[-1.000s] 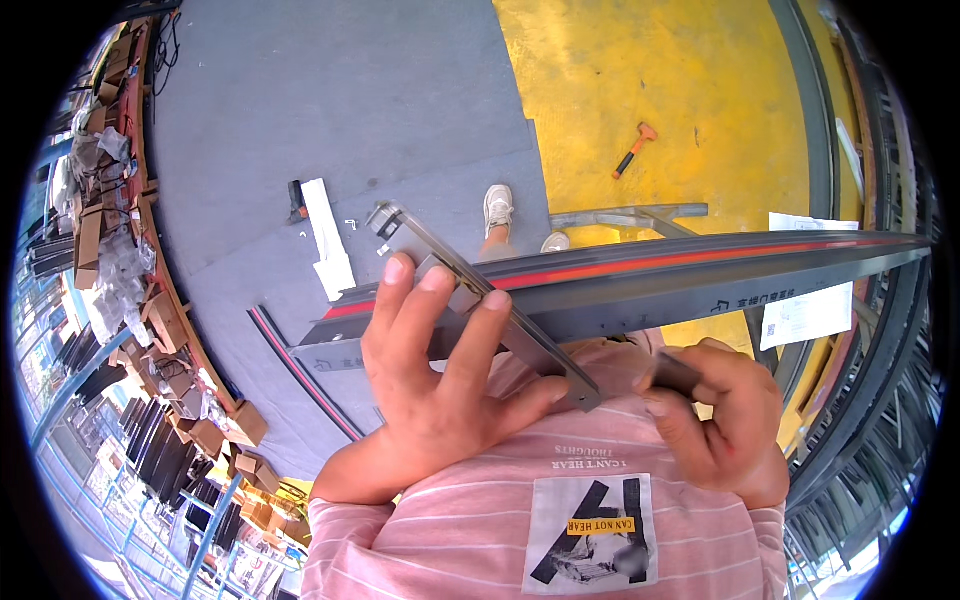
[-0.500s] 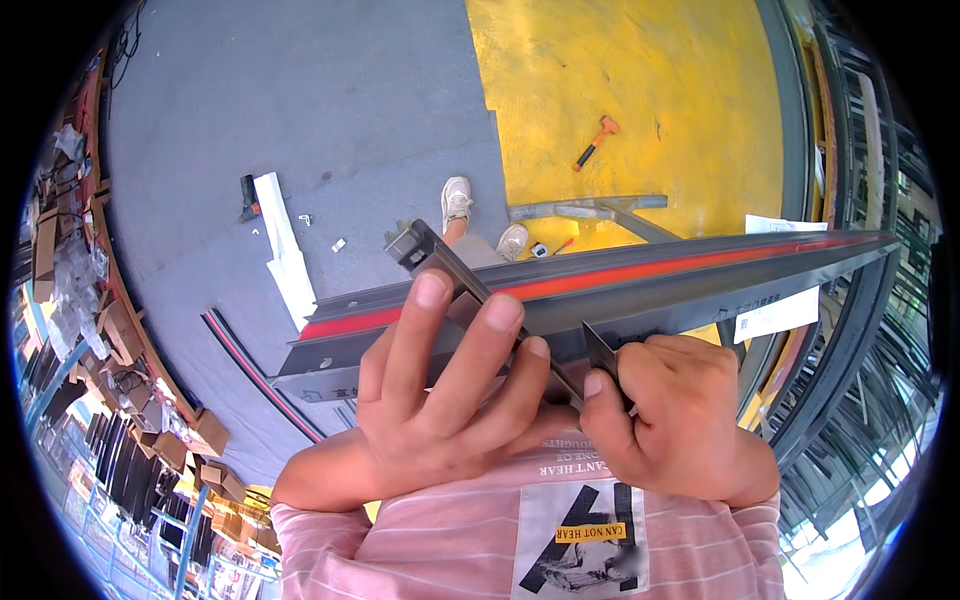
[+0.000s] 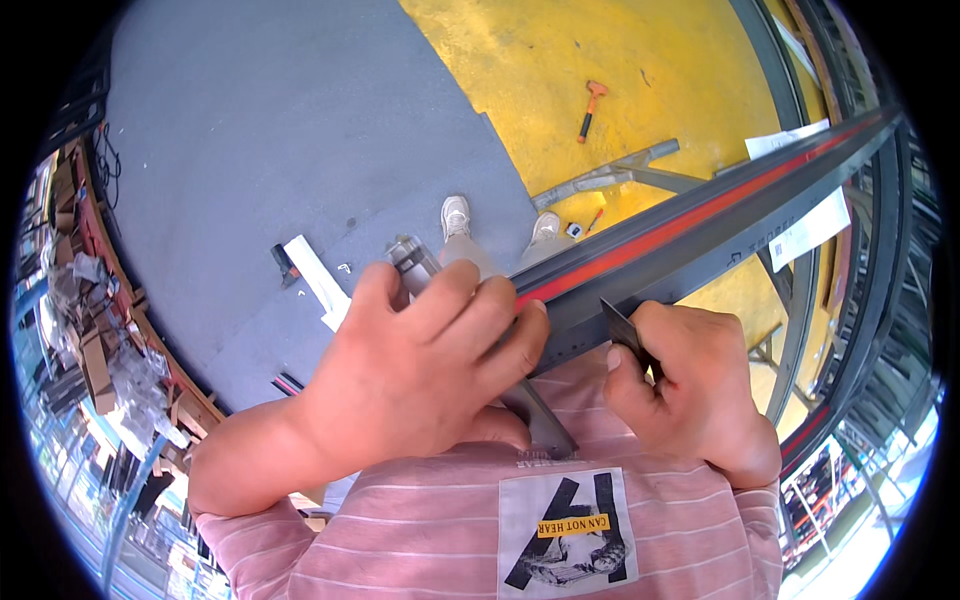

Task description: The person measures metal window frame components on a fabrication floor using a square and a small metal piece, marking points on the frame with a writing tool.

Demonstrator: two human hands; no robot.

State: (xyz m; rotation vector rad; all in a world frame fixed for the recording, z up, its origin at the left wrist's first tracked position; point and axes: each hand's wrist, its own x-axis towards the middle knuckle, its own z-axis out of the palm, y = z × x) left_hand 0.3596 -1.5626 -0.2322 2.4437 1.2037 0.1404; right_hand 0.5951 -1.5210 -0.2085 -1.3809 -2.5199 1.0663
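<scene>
A long dark metal profile [image 3: 690, 215] with a red strip along it slants from my hands toward the far right. My left hand [image 3: 420, 370] is closed round a narrow grey metal bar [image 3: 545, 425]. One end of the bar, a silver blocky fitting [image 3: 408, 255], sticks out beyond my fingers, and its other end comes down near my shirt. In my right hand [image 3: 690, 390], thumb and fingers grip a dark, pointed knife blade [image 3: 618, 322], whose tip stands before the near face of the profile. The fingers hide its rear part.
On the yellow floor lie an orange hammer [image 3: 590, 110] and a tape measure [image 3: 574, 230]. Grey metal legs [image 3: 610, 172] stand beyond the profile. White paper [image 3: 815, 228] hangs by its right part. A second black-handled tool [image 3: 285, 265] lies left, near cardboard boxes [image 3: 97, 365].
My left hand has turned its back upward and its fingers have curled over the bar. The profile appears more steeply slanted, and the whole view has swung. My right hand still grips the blade.
</scene>
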